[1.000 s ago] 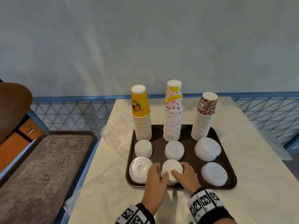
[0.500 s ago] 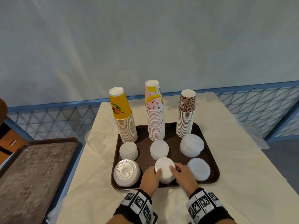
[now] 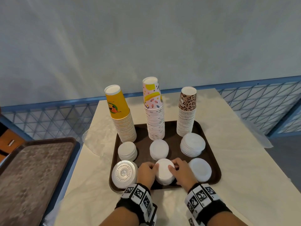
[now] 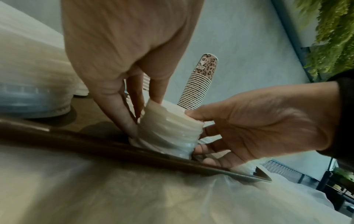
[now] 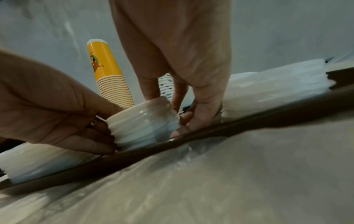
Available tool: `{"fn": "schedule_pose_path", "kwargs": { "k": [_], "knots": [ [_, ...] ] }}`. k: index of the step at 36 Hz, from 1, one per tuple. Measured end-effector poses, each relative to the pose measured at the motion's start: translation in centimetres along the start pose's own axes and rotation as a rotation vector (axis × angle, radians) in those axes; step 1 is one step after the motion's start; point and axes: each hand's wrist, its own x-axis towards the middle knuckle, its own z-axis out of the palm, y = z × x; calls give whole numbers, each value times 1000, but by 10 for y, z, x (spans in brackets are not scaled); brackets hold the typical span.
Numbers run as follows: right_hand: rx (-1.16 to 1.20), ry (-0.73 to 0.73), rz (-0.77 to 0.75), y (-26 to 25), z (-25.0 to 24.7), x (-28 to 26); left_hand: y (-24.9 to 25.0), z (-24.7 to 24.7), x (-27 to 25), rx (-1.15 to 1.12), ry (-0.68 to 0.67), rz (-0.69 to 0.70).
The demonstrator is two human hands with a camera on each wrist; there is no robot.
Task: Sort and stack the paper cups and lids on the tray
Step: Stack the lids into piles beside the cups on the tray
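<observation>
Squeezing a wobbly lid stack [image 3: 164,172] between left hand [image 3: 146,172] and right hand [image 3: 183,172], fingers curled round its sides, at the tray's [image 3: 215,176] near edge.
Uneven pressure could shear the layers; beyond the fingers, the tall cup stacks [image 3: 154,111] look easy to knock over.

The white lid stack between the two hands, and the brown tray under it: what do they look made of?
The white lid stack looks like thin moulded plastic or pulp; its ridged edges catch glossy highlights, so plastic seems likelier. The left hand and right hand hold it from both sides. The brown tray looks like hard plastic with a dull, smooth raised rim.
</observation>
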Motion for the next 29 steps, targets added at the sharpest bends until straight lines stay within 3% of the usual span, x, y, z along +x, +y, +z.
{"fn": "schedule_pose_path", "kwargs": {
  "k": [14, 26, 29],
  "knots": [
    [-122, 41, -11, -5, 3, 18, 3, -1, 7, 29, -4, -21],
    [-122, 37, -27, -3, 2, 10, 6, -4, -5, 134, 8, 84],
    [-45, 88, -55, -5, -6, 3, 13, -8, -12, 176, 97, 152]
  ]
}}
